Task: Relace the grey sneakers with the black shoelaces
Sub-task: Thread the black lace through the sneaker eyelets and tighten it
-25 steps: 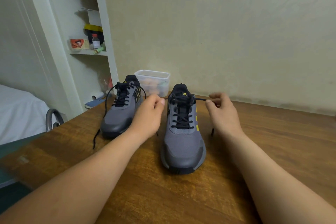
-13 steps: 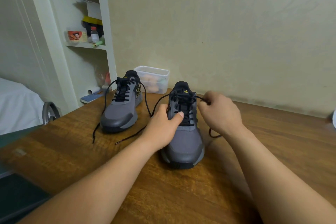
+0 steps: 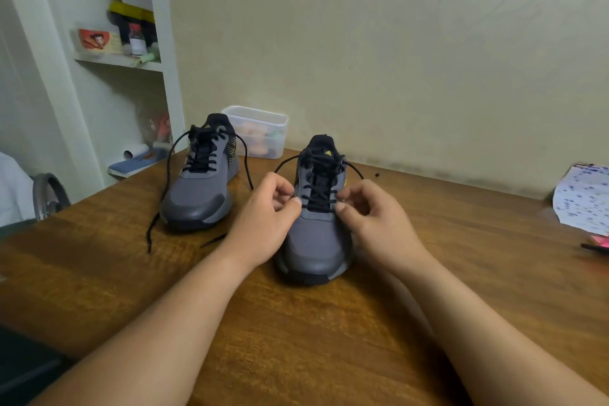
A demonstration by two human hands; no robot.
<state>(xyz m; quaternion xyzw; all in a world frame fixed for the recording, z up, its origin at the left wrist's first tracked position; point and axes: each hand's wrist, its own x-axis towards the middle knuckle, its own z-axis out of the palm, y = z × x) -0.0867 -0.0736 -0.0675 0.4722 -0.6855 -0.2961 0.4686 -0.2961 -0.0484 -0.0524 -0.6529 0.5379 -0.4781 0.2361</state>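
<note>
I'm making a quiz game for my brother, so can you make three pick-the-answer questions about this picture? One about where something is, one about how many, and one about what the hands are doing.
1. Where is the clear plastic box?
A) on the shelf
B) on the table by the wall, behind the sneakers
C) on the floor

2. How many grey sneakers stand on the table?
A) one
B) two
C) three

3. What are the left hand and right hand doing?
A) lying flat on the table
B) lifting the box
C) pinching the black laces of the nearer sneaker

Answers:
1 B: the box sits at the table's back edge against the wall.
2 B: one sneaker stands farther back, one nearer.
3 C: each hand's thumb and fingers close on a lace beside that sneaker.
</note>
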